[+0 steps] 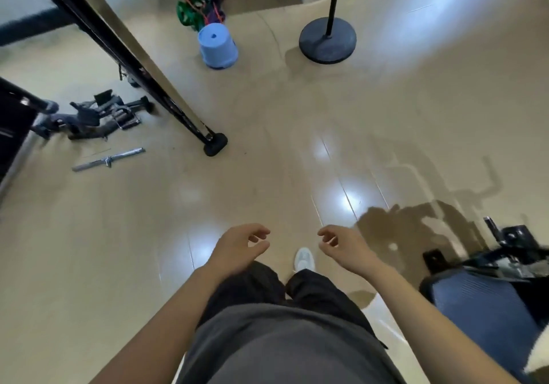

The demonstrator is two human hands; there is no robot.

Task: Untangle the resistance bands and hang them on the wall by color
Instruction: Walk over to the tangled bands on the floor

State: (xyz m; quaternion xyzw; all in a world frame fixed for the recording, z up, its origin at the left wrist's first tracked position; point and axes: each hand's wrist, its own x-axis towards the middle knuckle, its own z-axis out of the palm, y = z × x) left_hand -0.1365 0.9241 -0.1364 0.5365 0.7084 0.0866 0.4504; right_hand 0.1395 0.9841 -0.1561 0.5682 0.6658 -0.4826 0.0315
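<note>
One tangle: resistance bands [202,5] — green, purple and orange-red strands knotted in a heap on the floor, at the far top of the view, well apart from both hands.
Just beside the heap: blue stool [218,45], upside-down-bucket shape, touching or nearly touching the bands' near edge.
Right of the stool: round black stand base [327,40] with an upright pole.
Left side: slanted dark frame leg [214,143], then a pile of grey handles [98,115] and a metal bar [108,159] lying flat.
Left hand [239,248]: empty, fingers loosely curled — raised in front of the body.
Right hand [346,248]: empty, fingers loosely curled, holding nothing.
Between the hands: white shoe [303,259] on the floor.
</note>
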